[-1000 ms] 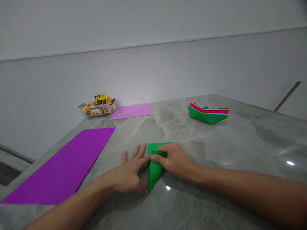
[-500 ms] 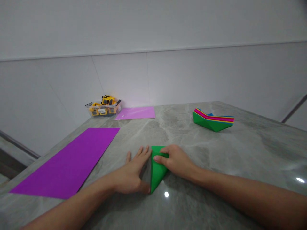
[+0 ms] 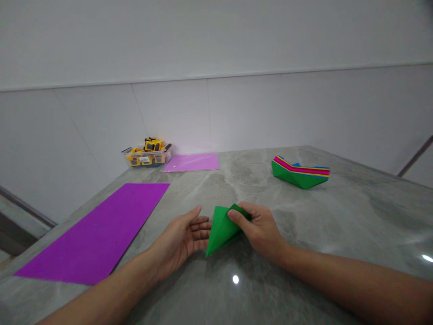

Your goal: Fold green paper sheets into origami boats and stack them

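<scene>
The left hand (image 3: pixel 181 239) is turning from palm down to palm inward, thumb uppermost. The right hand (image 3: pixel 260 228) is tilting the folded green paper (image 3: pixel 221 229), its lower point swinging leftward.

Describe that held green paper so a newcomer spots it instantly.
On the grey tabletop, front and centre, find the right hand, pinching the folded green paper. Unlike the striped boat beyond, which is green only below, it is plain green, tapering to a point.
</scene>
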{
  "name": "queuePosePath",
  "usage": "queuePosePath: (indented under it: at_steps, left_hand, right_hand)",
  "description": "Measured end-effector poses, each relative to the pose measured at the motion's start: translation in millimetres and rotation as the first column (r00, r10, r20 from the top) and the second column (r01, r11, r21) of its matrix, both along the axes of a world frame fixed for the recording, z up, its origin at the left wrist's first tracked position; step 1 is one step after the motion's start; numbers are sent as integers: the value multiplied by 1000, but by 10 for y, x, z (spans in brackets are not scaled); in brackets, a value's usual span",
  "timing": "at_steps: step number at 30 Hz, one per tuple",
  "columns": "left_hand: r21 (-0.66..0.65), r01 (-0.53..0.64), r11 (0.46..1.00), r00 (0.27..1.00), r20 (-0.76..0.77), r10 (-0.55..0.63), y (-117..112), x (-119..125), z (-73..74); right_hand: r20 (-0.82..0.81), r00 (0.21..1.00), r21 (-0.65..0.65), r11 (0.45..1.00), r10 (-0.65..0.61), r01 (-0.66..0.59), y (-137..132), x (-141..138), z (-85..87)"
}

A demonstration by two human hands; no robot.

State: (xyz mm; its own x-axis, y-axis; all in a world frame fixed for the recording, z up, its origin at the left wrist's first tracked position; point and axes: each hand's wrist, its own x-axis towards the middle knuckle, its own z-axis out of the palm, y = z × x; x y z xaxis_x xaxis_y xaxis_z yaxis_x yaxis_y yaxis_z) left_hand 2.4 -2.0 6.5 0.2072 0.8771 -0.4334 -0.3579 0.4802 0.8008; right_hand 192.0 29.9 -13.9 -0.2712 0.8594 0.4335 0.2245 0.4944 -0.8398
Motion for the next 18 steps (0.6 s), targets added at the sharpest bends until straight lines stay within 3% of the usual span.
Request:
queuePosePath:
  at_steps: [3, 6, 12, 15, 18]
  left_hand:
    - [94, 131, 987, 989, 61, -137, -41, 25, -70]
    - [304, 238, 922, 971, -46, -236, -131, 89, -128]
    - [428, 335, 839, 926, -316, -208, -186, 170, -155]
    - [468, 361, 807, 909, -370, -192, -173, 156, -150]
    - [491, 371, 788, 907, -374, -194, -172, 125, -150]
  right_hand:
    - [72, 997, 16, 999, 35, -36, -10, -18, -45]
    - [159, 986, -7, 999, 42, -42, 15, -38, -92]
    - [224, 974, -11, 1000, 10, -8, 16, -52, -78]
    - [262, 964, 133, 991, -39, 4, -16, -29, -21]
    - [244, 959, 357, 933, -142, 47, -28, 16, 39]
